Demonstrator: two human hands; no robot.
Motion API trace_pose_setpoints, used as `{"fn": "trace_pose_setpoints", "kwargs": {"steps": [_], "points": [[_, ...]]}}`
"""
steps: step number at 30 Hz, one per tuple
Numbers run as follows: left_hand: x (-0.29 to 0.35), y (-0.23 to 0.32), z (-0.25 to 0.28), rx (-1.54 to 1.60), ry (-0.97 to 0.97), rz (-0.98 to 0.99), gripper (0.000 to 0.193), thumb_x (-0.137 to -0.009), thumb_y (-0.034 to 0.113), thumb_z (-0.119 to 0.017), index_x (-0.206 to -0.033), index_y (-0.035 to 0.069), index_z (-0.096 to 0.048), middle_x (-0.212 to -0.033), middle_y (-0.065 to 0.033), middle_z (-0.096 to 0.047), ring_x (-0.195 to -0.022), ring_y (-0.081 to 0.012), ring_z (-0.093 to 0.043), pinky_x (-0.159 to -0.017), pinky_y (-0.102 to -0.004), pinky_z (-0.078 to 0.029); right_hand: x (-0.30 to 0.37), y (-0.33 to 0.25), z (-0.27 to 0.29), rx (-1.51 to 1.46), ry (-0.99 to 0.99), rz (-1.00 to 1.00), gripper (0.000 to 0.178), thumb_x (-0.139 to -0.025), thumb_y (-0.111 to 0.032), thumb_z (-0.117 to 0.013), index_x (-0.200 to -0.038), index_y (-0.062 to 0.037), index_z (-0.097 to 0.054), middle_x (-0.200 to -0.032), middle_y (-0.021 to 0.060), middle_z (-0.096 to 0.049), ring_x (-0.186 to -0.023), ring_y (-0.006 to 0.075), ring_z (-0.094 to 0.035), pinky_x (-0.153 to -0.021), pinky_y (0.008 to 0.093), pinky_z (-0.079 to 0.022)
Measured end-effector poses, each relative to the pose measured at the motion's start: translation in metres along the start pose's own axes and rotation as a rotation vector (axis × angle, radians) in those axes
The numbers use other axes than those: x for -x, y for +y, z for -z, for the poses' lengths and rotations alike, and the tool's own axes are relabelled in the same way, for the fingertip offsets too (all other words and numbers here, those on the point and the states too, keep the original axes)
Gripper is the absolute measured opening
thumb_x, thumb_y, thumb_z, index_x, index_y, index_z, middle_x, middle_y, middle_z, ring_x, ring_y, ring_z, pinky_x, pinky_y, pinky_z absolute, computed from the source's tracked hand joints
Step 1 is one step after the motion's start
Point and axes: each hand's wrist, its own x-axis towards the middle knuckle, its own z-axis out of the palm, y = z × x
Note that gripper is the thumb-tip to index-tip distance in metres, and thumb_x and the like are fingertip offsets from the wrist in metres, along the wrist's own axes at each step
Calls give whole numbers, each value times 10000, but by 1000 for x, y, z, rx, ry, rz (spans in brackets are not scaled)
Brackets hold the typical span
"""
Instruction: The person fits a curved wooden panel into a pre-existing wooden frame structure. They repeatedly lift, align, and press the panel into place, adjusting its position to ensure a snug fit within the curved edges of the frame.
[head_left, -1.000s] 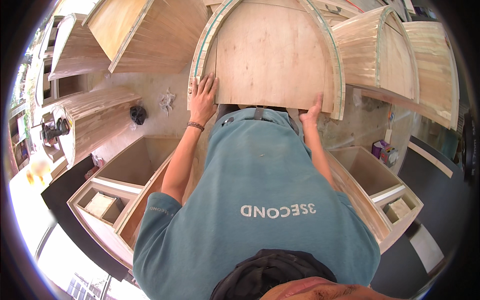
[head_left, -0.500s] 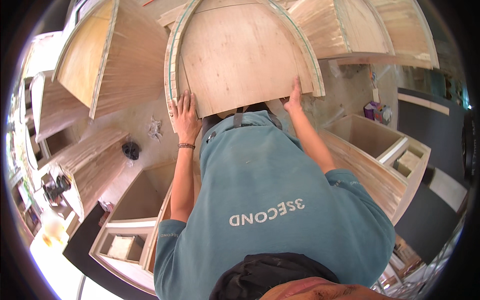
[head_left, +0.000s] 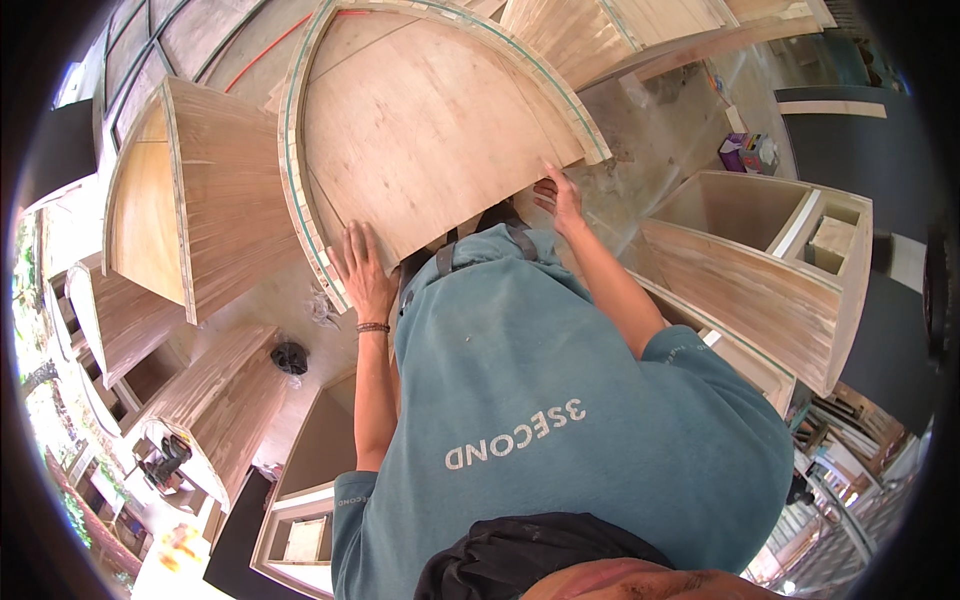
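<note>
A large arched wooden piece [head_left: 420, 130] stands in front of me, a flat pale panel framed by a thick curved rim with a green line along it. My left hand [head_left: 362, 270] lies on its near left corner, fingers spread flat over the wood, a braided bracelet at the wrist. At the straight near edge, toward the right corner, is my right hand [head_left: 562, 200]. Its fingers are parted and slightly bent, with one fingertip at the panel's edge; whether the others touch the underside is hidden.
Another curved wooden piece [head_left: 225, 190] stands at left. Behind it lie more wooden units and a black bundle [head_left: 289, 357]. Open wooden cabinets [head_left: 750, 285] flank me, one at right and one [head_left: 290, 535] at lower left. A purple box [head_left: 740, 152] sits on the floor at right.
The view has turned, so the arched piece shows tilted and farther left. My right hand's fingers have drawn back to the edge and bent; my left hand stays on its corner.
</note>
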Motion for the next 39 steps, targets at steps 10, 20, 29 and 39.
{"fn": "trace_pose_setpoints", "kwargs": {"steps": [10,20,29,39], "points": [[-41,37,-10,81,34,-89,1090,-653,255,-829,-1583,168,-266,-1642,-217,-152,-1529,-380,-131,-1244,-519,-123,0,-16,14,-17,29,41,473,-891,-395,-763,-1134,-7,-647,-1009,104,-676,-934,220,-685,-770,347,-578],[-34,38,-21,100,95,-47,1075,-618,89,-729,-1583,253,-285,-1660,-174,-143,-1543,-342,-127,-1219,-630,-34,-9,-8,22,27,-11,66,458,-888,-401,-773,-1084,5,-689,-975,85,-708,-884,188,-699,-742,317,-580],[-27,36,-26,70,56,-70,974,-717,-34,-601,-1586,267,-281,-1669,-152,-135,-1543,-346,-128,-1212,-641,-41,-5,-11,19,10,5,87,443,-897,-378,-768,-1112,4,-704,-977,73,-721,-871,172,-693,-746,294,-568],[-27,32,-43,-61,41,-67,959,-747,-123,-474,-1601,246,-236,-1671,-176,-108,-1542,-369,-121,-1184,-680,-76,-1,-9,10,-53,83,139,448,-878,-340,-797,-1072,56,-714,-896,83,-707,-794,165,-674,-664,288,-540]]}}
